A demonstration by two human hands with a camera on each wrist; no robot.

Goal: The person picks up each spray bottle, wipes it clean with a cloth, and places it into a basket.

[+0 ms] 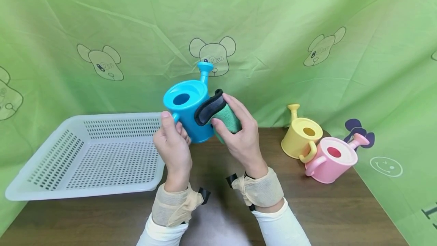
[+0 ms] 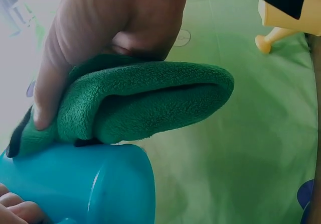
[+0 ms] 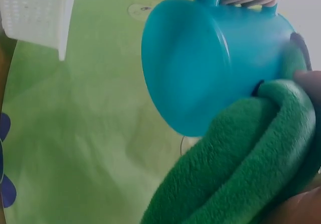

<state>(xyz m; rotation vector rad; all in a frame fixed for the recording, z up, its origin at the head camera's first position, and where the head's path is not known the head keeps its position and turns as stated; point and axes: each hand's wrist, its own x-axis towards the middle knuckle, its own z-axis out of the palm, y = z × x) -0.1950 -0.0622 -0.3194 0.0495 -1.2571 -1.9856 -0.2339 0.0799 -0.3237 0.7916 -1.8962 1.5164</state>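
A blue toy watering can (image 1: 191,120) is held up above the table, its spout pointing away. My left hand (image 1: 174,147) grips it by the handle, fingers wrapped round. In my right hand (image 1: 242,136) a folded green cloth (image 1: 229,119) with black edging is pinched between thumb and fingers. The cloth (image 2: 145,101) lies against the side of the can in the left wrist view. From the right wrist view, the flat bottom of the watering can (image 3: 180,68) shows, with the cloth bunched along its wall.
A white perforated plastic basket (image 1: 85,191) stands on the left of the wooden table (image 1: 218,200). To the right are a yellow watering can (image 1: 297,141) and a pink one (image 1: 329,166), side by side. A green printed curtain (image 1: 259,22) hangs behind.
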